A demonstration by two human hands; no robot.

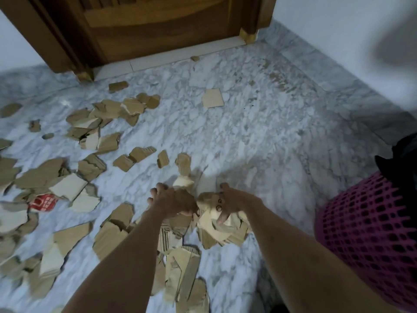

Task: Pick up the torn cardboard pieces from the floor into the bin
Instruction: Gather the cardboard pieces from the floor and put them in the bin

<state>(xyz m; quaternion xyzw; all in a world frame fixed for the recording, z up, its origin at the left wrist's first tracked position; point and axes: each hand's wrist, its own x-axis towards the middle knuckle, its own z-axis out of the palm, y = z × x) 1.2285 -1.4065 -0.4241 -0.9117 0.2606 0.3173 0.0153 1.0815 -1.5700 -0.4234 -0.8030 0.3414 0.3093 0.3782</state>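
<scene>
The floor (237, 132) was grey-white marble and filled most of the view, running up to a white wall (338, 30) on the right. A brown wooden door (158, 26) stood shut at the top, a pale sill along its foot. At the right edge stood the bin (370, 236), a magenta mesh basket, with something black above its rim that was too blurred to tell.

Torn cardboard (74, 181) lay scattered over the left half of the floor, from near the door down to the bottom edge, thickest at the left. One scrap (42, 202) in that heap bore red print. A lone square piece (212, 98) lay apart near the middle, and a tiny one (195, 58) sat just by the sill.

Both bare forearms reached forward from the bottom. Between the hands was a bunch (204, 213) of cardboard, well left of the bin and over more pieces on the floor. The left hand (171, 201) grasped the bunch's left side, fingers curled round it. The right hand (233, 203) gripped its right side, fingers bent down over the pieces.
</scene>
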